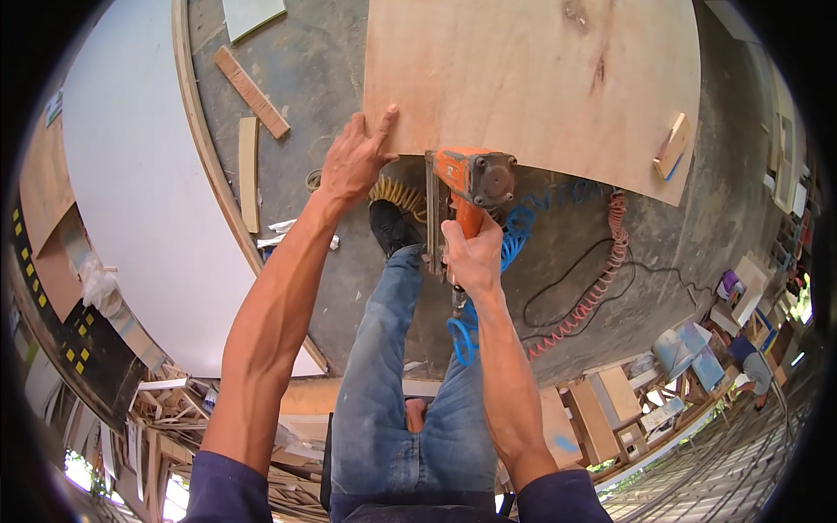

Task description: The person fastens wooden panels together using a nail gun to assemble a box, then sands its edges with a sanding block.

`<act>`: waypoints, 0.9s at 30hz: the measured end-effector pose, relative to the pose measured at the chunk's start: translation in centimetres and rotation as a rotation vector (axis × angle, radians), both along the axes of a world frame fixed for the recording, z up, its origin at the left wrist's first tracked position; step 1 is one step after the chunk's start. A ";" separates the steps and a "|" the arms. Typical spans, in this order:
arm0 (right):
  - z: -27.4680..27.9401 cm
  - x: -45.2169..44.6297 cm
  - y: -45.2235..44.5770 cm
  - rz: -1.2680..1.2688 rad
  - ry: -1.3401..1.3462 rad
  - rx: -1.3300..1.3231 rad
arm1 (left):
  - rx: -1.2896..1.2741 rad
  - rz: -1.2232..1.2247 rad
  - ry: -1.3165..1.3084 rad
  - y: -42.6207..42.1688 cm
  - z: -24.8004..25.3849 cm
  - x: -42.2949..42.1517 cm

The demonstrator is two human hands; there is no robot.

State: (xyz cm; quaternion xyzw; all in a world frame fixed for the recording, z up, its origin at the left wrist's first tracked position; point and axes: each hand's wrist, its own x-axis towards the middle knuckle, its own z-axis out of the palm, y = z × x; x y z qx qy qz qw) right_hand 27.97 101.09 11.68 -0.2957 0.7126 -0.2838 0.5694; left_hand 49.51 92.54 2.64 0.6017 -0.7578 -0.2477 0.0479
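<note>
My right hand (473,253) is wrapped round the handle of an orange nail gun (462,170). The gun's head lies at the near edge of a large plywood sheet (523,70). A blue coiled air hose (516,231) runs beside and below the gun. At the sheet's near left corner rests my left hand (356,161), its fingers spread, with the index finger and thumb at the edge. What lies beneath the sheet is hidden.
A large white panel (148,174) with a wooden edge stands at the left. Wood strips (253,91) lie on the floor. A small wood block (671,148) sits on the plywood's right corner. A red coiled hose (602,288) crosses the floor. Another person (750,362) is far right.
</note>
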 end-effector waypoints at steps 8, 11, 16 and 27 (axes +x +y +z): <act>-0.5 -0.1 -0.7 0.107 0.072 -0.069 | 0.113 0.037 0.277 -1.4 0.3 2.4; 1.8 0.9 -1.6 -0.021 -0.013 0.079 | -0.024 -0.090 0.282 -3.6 -1.4 4.1; 1.8 2.8 -1.5 -0.045 -0.165 0.057 | 0.252 0.265 0.529 -4.5 -1.7 4.0; -0.1 4.7 -1.9 0.118 -0.064 0.014 | 0.368 0.656 0.542 -3.9 0.0 2.6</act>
